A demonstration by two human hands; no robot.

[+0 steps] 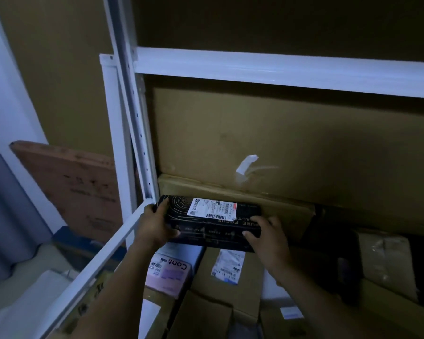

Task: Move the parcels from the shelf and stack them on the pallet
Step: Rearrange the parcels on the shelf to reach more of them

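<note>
- Dim storeroom; white shelf [279, 69] frame, brown cartons [230, 289] packed on its lower level.
- Black parcel [233, 222] was low in the bay, just above the cartons. Left hand [154, 223] and right hand [267, 237] gripped its ends, fingers curled round the edges.
- Judgement: lift level and clear the left rail before turning.
- Parcel was long and flat — gold print, white label on top.

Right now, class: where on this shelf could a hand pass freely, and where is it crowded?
Free: the gap above the black parcel, below the white beam, before the upright cardboard sheet. Crowded: beneath it, the pink box and brown cartons sit packed together.
</note>
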